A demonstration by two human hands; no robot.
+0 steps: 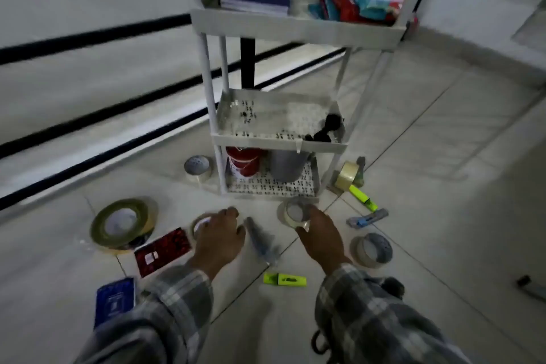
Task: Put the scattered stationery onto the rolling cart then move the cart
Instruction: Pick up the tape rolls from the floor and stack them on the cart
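Your right hand [320,235] pinches a clear tape roll [292,213] at six o'clock of the rolling cart [277,139]; your left hand [220,235], fingers curled, covers a small tape roll [198,223].

The floor [413,156] in front of the cart [277,139] is crowded. Between the left hand [218,238] and the right hand [320,238] lies a blurred pen bundle [263,241], so this gap is narrow. Left of the left hand, a big tape roll [122,223], a red card [162,251] and a blue card [115,300] block the way. Right of the right hand are a grey roll [372,248], a cutter [367,218] and a highlighter [362,197]. A second highlighter [284,279] lies near the sleeves. The middle shelf [266,120] is mostly free; only a black thing [328,128] sits at its right. The tiles far right are open.
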